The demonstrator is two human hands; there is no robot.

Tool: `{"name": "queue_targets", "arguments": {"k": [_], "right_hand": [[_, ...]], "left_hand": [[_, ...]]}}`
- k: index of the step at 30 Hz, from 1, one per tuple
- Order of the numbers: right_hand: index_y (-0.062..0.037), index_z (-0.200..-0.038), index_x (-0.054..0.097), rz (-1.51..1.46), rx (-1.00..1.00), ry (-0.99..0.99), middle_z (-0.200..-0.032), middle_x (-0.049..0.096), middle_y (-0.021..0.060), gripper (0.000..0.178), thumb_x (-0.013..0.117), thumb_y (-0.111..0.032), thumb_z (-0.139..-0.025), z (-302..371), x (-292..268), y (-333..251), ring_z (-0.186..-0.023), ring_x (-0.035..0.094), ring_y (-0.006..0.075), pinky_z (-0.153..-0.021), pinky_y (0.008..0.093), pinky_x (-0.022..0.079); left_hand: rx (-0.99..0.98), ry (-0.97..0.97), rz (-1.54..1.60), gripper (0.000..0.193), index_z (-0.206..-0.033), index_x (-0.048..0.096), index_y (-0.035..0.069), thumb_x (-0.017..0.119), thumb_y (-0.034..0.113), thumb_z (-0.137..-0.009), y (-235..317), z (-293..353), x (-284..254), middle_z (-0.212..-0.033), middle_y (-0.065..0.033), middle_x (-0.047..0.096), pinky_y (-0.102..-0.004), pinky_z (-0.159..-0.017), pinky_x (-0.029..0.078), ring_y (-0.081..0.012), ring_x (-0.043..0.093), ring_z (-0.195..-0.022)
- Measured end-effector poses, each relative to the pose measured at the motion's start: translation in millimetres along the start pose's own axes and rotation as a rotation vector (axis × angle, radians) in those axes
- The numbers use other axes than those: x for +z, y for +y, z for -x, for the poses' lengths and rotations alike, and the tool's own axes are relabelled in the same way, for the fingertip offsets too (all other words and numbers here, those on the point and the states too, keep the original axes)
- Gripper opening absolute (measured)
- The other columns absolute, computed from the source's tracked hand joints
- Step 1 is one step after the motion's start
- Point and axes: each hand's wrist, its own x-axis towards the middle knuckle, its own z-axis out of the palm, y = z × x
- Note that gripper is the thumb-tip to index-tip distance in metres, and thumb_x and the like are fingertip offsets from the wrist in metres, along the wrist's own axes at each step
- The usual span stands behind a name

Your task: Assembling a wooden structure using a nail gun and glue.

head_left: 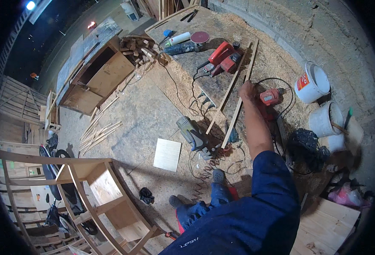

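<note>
1. Well, the long wooden strip runs beneath the right hand, one end reaching beyond it and the other coming back toward the person's feet.
2. The right hand is mostly closed, fingers curled over the strip; the fingertips are too small to tell how tightly they grip. The left hand is out of view, so how far open it is or what it holds cannot be told.
3. Just left of the right hand lies a second strip, roughly alongside the first.
4. Just right of the hand is a red drill with a dark cord.
5. Beyond and left of the hand, a red power tool rests on the shavings-strewn table; farther left are a sanding disc and a white tube.
6. Well to the hand's right stand two white buckets, one tilted, the other nearer the person.
7. Nearer the person and left of the hand, a grey grinder lies near a pale square board.
8. Far left of the hand, thin sticks lie in a loose pile on the floor.
</note>
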Motion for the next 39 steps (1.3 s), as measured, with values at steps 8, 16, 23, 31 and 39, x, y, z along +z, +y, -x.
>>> {"name": "queue_targets", "arguments": {"k": [8,16,23,31,39], "right_hand": [[0.0021,-0.101,0.071,0.216,-0.218,-0.086,-0.109,0.068,0.0284,0.023,0.059,-0.012,-0.087,-8.7,-15.1,-11.4,-0.106,0.066,0.0414,-0.088,0.0493,0.055],[0.0047,-0.110,0.068,-0.055,-0.028,0.088,-0.117,0.064,0.0298,0.033,0.062,-0.016,-0.085,3.9,-9.8,-0.1,-0.110,0.063,0.0444,-0.093,0.0528,0.051],[0.0029,-0.131,0.057,-0.040,-0.081,-0.080,-0.128,0.062,0.0224,0.060,0.073,-0.029,-0.082,-83.8,45.5,43.0,-0.118,0.059,0.0358,-0.101,0.0395,0.045],[-0.0067,-0.097,0.064,-1.260,-0.099,-0.621,-0.068,0.047,-0.0023,0.022,0.075,-0.025,-0.089,77.0,-39.3,-45.0,-0.046,0.034,0.0079,-0.037,0.0249,0.024],[-0.0088,-0.089,0.058,-1.224,-0.557,-1.081,-0.062,0.041,-0.0063,0.016,0.071,-0.016,-0.093,530.7,-43.1,-37.9,-0.045,0.031,0.0042,-0.040,0.0241,0.025]], "left_hand": [[0.303,0.039,0.126,0.032,-0.123,0.060,0.001,0.060,0.023,-0.099,87.1,47.1,18.8,-0.116,-0.0141,0.068,-0.0343,-0.080,0.053,-0.0235,0.069,-0.098],[0.397,0.048,0.118,0.040,-0.124,0.060,-0.004,0.061,0.027,-0.098,103.3,62.3,44.3,-0.112,-0.0170,0.069,-0.0335,-0.078,0.055,-0.0246,0.070,-0.096],[-0.078,0.110,0.190,0.032,-0.114,0.064,-0.001,0.063,0.025,-0.097,-76.7,74.4,30.6,-0.101,-0.0102,0.071,-0.0318,-0.064,0.053,-0.0213,0.071,-0.084],[-0.047,0.357,0.466,0.027,-0.095,0.071,-0.002,0.067,0.024,-0.091,-166.9,97.4,55.0,-0.079,-0.0084,0.068,-0.0329,-0.054,0.047,-0.0155,0.061,-0.064],[0.864,0.421,1.022,0.048,-0.137,0.046,-0.005,0.063,0.018,-0.098,-71.0,203.1,-41.2,-0.126,-0.0192,0.062,-0.0349,-0.094,0.054,-0.0256,0.065,-0.111]]}}
